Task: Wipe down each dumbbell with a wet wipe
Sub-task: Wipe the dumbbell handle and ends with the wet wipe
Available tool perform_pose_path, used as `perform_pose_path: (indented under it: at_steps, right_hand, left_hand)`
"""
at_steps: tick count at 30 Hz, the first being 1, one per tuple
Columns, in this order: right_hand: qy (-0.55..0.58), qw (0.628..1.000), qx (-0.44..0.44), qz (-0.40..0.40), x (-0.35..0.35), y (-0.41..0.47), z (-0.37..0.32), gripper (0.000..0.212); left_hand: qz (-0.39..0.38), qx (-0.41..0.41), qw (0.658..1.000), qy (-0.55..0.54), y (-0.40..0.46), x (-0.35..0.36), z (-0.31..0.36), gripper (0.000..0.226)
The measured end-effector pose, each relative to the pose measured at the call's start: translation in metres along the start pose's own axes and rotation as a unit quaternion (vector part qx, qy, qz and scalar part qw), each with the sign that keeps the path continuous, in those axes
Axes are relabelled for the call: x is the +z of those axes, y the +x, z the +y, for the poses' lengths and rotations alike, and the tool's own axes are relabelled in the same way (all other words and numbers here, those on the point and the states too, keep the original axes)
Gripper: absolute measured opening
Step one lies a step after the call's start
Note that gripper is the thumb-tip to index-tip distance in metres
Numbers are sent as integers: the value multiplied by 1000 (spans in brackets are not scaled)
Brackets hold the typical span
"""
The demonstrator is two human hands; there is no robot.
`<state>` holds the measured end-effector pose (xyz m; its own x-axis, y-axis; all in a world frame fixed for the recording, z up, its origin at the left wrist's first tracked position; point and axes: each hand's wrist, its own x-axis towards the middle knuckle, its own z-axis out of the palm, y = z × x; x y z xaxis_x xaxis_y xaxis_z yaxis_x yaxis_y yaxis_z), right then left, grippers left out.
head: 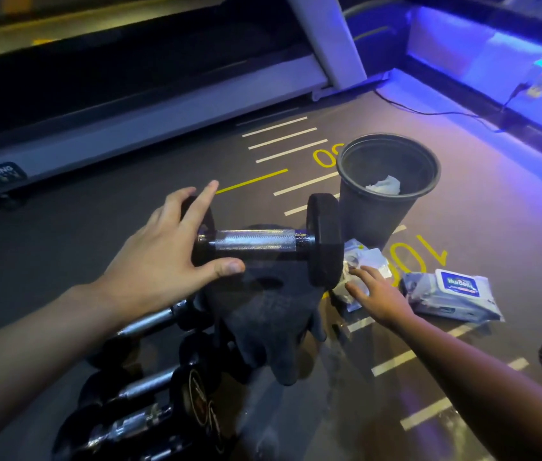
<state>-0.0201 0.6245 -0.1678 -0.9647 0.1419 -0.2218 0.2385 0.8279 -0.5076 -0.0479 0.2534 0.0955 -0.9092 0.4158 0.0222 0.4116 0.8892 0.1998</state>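
Head view: dumbbell (263, 242) sits crosswise atop a dark rack (273, 314) — black rubbery round heads, shiny knurled steel handle. Left hand (166, 257) spread, fingers straight over its left head, thumb under the handle; gripping nothing. Right hand (374, 292) relaxed, fingers extended onto a crumpled white wet wipe (367, 261) on the floor beside the right head. Soft plastic wipes pack (452, 294) lies just right of it. Black tapered bin (382, 191) behind holds a used wipe. More dumbbells (143, 394) racked below.
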Motion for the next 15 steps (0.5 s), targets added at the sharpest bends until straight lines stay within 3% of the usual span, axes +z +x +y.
perform_pose_path:
  at_steps: [7, 15]
  right_hand:
    - [43, 998, -30, 21, -11, -6, -12, 55]
    - [69, 991, -79, 87, -88, -43, -60, 49]
  left_hand:
    - [-5, 5, 1000, -3, 0, -1, 0, 113]
    - [-6, 15, 1000, 2, 4, -1, -3, 116]
